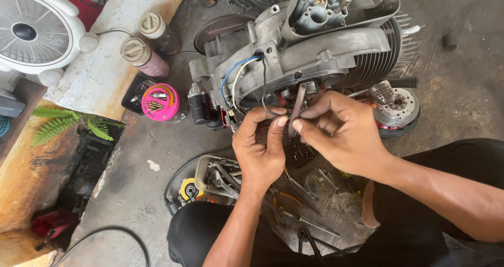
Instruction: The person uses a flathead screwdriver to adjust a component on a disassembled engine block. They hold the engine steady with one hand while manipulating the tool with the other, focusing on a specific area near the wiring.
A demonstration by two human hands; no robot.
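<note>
In the head view, mid-frame, the left hand and right hand both pinch a thin dark metal strip, held upright against the open side of the grey engine at upper centre. The side cover looks to be off already, with wires hanging loose and tools spread below, so reassembly seems unfinished. Upper left stand two capped bottles, and below them a round pink tub of small parts.

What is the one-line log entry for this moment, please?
left hand: pinching thin metal strip | right hand: also pinching strip | engine: on floor, behind hands | tool tray: below hands
</note>
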